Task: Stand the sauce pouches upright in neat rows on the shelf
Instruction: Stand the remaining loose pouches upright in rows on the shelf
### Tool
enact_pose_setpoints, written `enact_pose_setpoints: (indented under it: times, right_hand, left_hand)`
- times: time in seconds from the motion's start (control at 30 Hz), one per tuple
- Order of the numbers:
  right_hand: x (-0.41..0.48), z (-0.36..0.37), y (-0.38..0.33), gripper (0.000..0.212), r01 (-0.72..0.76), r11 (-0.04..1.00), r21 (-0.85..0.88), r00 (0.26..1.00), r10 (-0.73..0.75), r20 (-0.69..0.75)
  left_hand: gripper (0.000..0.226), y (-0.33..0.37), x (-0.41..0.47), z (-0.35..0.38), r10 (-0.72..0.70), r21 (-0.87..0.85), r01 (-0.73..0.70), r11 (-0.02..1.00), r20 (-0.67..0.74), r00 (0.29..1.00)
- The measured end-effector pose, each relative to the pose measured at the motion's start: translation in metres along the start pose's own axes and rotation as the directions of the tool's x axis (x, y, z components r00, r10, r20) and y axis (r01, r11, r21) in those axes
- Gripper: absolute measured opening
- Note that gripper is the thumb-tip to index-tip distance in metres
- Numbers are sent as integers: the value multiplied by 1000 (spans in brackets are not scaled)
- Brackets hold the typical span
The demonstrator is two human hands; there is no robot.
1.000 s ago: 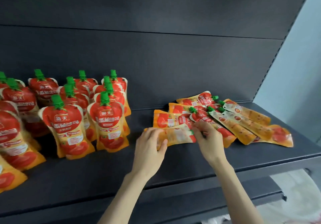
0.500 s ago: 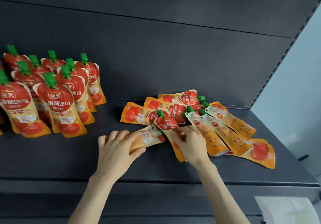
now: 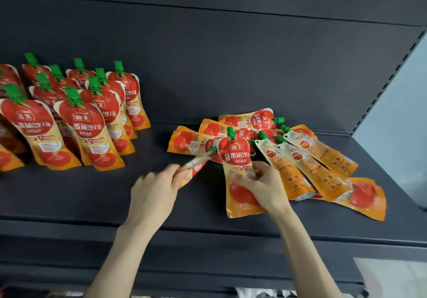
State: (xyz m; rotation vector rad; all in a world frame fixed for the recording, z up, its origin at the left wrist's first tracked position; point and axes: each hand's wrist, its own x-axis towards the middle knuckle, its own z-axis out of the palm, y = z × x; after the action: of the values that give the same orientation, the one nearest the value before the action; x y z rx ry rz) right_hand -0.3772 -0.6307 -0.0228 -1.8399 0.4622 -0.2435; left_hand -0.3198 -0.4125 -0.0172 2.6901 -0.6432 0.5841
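Gripping a pouch [image 3: 236,156] round its middle, your right hand [image 3: 261,188] holds it cap-up at the front of the pile [image 3: 307,159]; just left of the pile your left hand [image 3: 154,191] pinches a blurred pouch [image 3: 196,164], with the upright rows [image 3: 87,124] well left of the pile

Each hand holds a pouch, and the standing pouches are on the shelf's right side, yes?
No. The head view shows the standing pouches on the left side of the shelf; the flat pile lies on the right. The left hand and right hand each hold a pouch.
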Motion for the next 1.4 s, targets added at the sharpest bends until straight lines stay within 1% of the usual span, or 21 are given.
enact_pose_setpoints:
  times: [0.03, 0.1, 0.17, 0.2, 0.23, 0.3, 0.33, 0.37, 0.4, 0.5, 0.57, 0.67, 0.8, 0.97, 1.17, 1.3, 1.4]
  right_hand:
    - [-2, 0, -3, 49, 10, 999, 49, 999, -11, 33]
    - [-6, 1, -11, 44, 25, 993, 115, 994, -37, 101]
    - [-8, 6, -19, 42, 53, 985, 167, 986, -78, 146]
    - [-8, 9, -21, 40, 68, 978, 196, 983, -99, 155]
    - [-9, 13, -25, 39, 80, 969, 233, 980, -120, 161]
    - [-11, 23, -29, 35, 90, 945, 313, 974, -149, 171]
    - [-12, 28, -31, 33, 91, 933, 348, 971, -161, 178]
    - [-13, 34, -33, 29, 92, 924, 371, 968, -170, 185]
    - [-14, 40, -34, 26, 95, 921, 379, 965, -179, 192]
    - [-19, 58, -38, 22, 130, 922, 365, 955, -216, 205]
    - [-22, 72, -44, 21, 159, 919, 360, 951, -242, 195]
    - [-24, 96, -54, 20, 200, 906, 373, 947, -276, 162]
    - [-27, 136, -69, 20, 259, 894, 366, 942, -317, 108]
    - [-41, 200, -84, 18, 289, 867, 405, 949, -315, -3]
    - [-54, 260, -94, 19, 326, 865, 382, 945, -314, -96]
    - [-53, 279, -103, 22, 346, 863, 367, 938, -319, -134]
    - [-50, 286, -103, 23, 346, 880, 325, 938, -319, -135]
  left_hand:
    - [32, 1, 3, -4, -57, -74, 57, 996, -4, 998]
    - [35, 4, 7, -8, -125, -225, 120, 967, -8, 992]
    - [35, 11, 9, -14, -192, -402, 188, 896, 31, 981]
    - [35, 13, 9, -18, -237, -516, 236, 824, 65, 969]
    - [33, 14, 9, -20, -296, -634, 301, 712, 117, 948]
    - [27, 17, 4, -25, -385, -802, 419, 425, 259, 886]
    - [22, 16, 0, -28, -390, -844, 436, 312, 304, 869]
    - [19, 15, -4, -30, -381, -865, 435, 251, 325, 866]
    - [21, 12, -8, -31, -368, -876, 431, 217, 335, 867]
    - [34, -4, -19, -37, -386, -891, 429, 148, 348, 854]
    - [35, -19, -23, -42, -397, -897, 424, 123, 347, 850]
    - [29, -47, -27, -50, -390, -910, 391, 136, 313, 866]
    - [26, -95, -29, -62, -403, -916, 349, 196, 249, 881]
    - [26, -166, -28, -73, -356, -912, 291, 290, 180, 917]
    - [26, -234, -28, -73, -279, -933, 262, 245, 191, 941]
    - [27, -255, -18, -72, -206, -946, 253, 203, 211, 955]
    - [32, -263, -16, -68, -168, -950, 258, 176, 230, 959]
